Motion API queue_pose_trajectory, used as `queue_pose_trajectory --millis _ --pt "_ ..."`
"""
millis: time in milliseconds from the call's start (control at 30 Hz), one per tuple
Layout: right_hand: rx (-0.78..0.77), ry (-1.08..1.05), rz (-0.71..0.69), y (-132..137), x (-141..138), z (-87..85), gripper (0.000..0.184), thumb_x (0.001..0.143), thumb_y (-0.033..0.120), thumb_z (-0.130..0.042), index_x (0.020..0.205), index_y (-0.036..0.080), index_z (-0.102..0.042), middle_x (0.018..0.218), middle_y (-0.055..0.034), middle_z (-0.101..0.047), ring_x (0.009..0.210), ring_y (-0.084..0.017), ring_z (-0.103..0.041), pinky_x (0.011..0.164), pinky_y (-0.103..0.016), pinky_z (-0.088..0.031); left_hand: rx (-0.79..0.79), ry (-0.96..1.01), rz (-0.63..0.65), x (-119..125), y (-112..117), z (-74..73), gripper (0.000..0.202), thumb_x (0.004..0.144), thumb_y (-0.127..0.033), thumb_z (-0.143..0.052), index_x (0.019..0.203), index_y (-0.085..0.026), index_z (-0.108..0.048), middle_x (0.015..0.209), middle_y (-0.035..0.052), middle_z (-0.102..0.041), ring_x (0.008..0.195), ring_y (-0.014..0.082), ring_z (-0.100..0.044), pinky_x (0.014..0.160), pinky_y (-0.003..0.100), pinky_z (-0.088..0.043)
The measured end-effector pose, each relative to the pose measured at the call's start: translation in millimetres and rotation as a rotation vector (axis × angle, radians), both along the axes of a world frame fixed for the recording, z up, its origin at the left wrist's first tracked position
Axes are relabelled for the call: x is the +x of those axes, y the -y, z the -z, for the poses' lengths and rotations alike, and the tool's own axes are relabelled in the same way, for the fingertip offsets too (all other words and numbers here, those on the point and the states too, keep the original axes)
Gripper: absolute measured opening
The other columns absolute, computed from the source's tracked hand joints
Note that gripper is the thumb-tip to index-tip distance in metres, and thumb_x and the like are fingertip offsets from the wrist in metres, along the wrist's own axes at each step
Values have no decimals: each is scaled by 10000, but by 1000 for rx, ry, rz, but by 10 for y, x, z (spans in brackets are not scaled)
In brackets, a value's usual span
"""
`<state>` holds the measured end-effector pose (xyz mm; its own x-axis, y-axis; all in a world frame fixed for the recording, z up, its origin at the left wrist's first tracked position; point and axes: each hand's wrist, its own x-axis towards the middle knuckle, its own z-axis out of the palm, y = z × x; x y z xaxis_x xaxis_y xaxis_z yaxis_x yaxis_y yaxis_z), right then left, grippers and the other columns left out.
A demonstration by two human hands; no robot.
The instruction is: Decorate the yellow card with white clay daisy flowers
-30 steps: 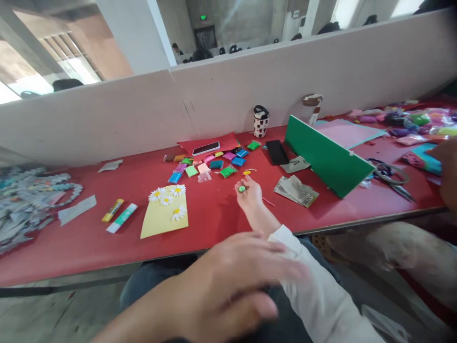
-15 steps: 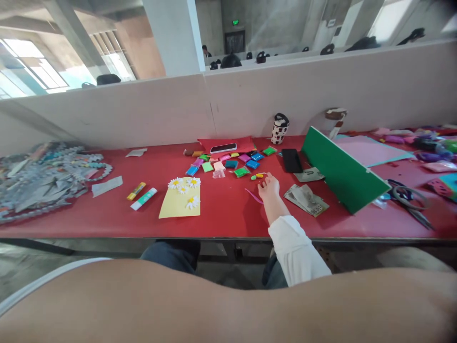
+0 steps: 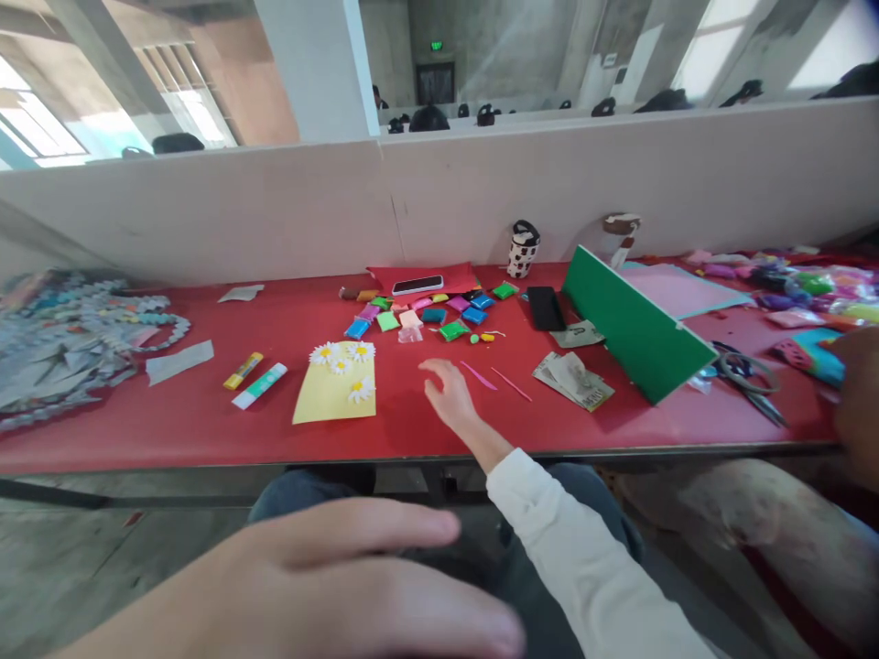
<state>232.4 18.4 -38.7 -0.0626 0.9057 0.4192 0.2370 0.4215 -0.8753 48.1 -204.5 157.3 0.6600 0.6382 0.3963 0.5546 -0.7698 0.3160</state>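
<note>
My right hand (image 3: 450, 395), in a white sleeve, hovers open over the red table (image 3: 206, 430) with its fingers apart and nothing in it. It is just right of a yellow card with white daisies (image 3: 334, 395). Two thin pink sticks (image 3: 481, 375) lie right of the hand. Beyond them a small green clay ball (image 3: 473, 339) and a yellow bit (image 3: 487, 337) lie near several coloured clay packets (image 3: 426, 316). My left hand (image 3: 357, 586) is close to the camera at the bottom, fingers stretched flat, holding nothing.
A green board (image 3: 635, 320) stands tilted at the right, with scissors (image 3: 745, 371) and folded printed papers (image 3: 573, 377) near it. A black phone (image 3: 546, 307), a patterned cup (image 3: 522, 249), two glue sticks (image 3: 251, 377) and grey paper cut-outs (image 3: 61, 339) also lie here. Another person's arm (image 3: 855, 403) shows at the right edge.
My right hand held the green ball, set it down by the packets, then moved left and nearer, beside the card. My left arm swept past the camera and lies low again.
</note>
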Motion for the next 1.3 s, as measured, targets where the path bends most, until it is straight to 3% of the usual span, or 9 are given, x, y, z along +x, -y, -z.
queue_pose_trajectory --millis 67,233,300,400,667,833,1067,1167,1300 --pt "83 196 -119 191 -184 30 260 786 232 -594 1027 245 -691 1157 -43 -681 1130 -213 -574 1059 -381 -363 -41 -8 -79 -260 -312 182 287 928 -354 -480 1176 -396 -617 1104 -57 -718 1098 174 -641 1015 333 -501" --pt "172 599 -201 361 -637 105 236 816 337 -676 998 187 -660 1074 -108 -685 1028 -266 -604 951 -430 -408 -277 101 -1066 -1080 -1089 1187 492 894 -364 -457 1350 -180 -477 1439 113 -509 1351 262 -448 1136 418 -337" --pt "195 723 -180 322 -813 101 288 824 383 -678 1007 164 -639 1032 -130 -681 979 -279 -609 905 -438 -420 -354 120 -1206 -1351 -1293 1516 543 883 -360 -453 1348 -80 -461 1382 222 -537 1312 355 -478 1098 534 -340" --pt "287 859 -192 244 -1058 51 350 827 431 -675 1053 172 -609 1055 -126 -672 983 -272 -596 886 -414 -413 -426 174 -1247 -1539 -1481 1751 500 880 -390 -454 1285 -106 -523 1160 197 -683 1132 346 -623 972 505 -460" --pt "475 1009 -222 95 -1285 -60 138 912 210 -512 996 177 -616 978 -93 -671 945 -232 -582 846 -376 -357 -452 246 -1007 -1411 -1663 1791 445 905 -252 -294 1189 -157 -623 1031 72 -741 969 200 -690 853 319 -535" --pt "475 1037 -130 45 -974 -49 155 914 194 -479 912 174 -632 912 -94 -688 907 -236 -586 806 -382 -325 -314 84 -1012 -1310 -1676 1840 483 864 -320 -489 1329 -190 -524 1386 123 -549 1284 316 -483 1056 475 -382" --pt "485 1060 -40 234 -591 -11 135 871 152 -511 848 186 -639 831 -68 -699 836 -206 -591 789 -363 -301 -228 -96 -996 -1015 -1776 1857 577 824 -457 -598 1349 -250 -480 1423 110 -519 1288 334 -461 1037 483 -369" --pt "484 1064 -20 373 -445 10 148 855 122 -514 831 196 -641 799 -56 -695 812 -199 -588 787 -359 -299 -159 -153 -1028 -991 -1793 1856 493 812 -397 -607 1277 -252 -533 1402 106 -536 1293 326 -451 1078 488 -318" --pt "482 1074 -32 584 -260 35 130 833 115 -545 798 196 -641 768 -55 -685 795 -205 -588 799 -361 -304 -55 -209 -1087 -1081 -1769 1837 398 868 -259 -485 1258 -216 -553 1481 123 -449 1423 315 -284 1171 539 -101"
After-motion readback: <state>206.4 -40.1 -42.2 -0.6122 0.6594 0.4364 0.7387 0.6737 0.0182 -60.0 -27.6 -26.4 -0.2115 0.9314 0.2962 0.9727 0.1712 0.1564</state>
